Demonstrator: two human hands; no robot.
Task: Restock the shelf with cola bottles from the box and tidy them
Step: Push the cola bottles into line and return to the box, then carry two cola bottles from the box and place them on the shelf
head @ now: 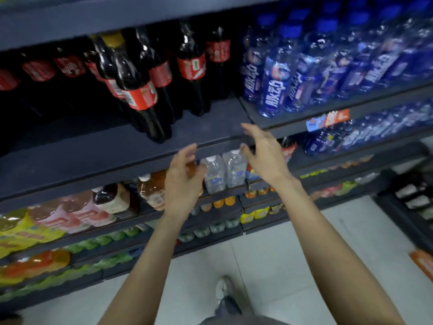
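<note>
Item: cola bottles, dark with red labels, standing on the shelf. Most stand toward the back; a front cluster leans left, likely just set down and awaiting straightening. The shelf's wide bare front suggests more stock is due.
Left hand: below the shelf's front edge, fingers loosely spread, holding nothing.
Right hand: at the shelf's front edge, right of the cluster, fingers spread wide, empty; probably poised to tidy the bottles.
Box: not in view.
Adjacent: blue drink bottles right of the cola; small water bottles one tier below. Motion blur obscures label detail.
</note>
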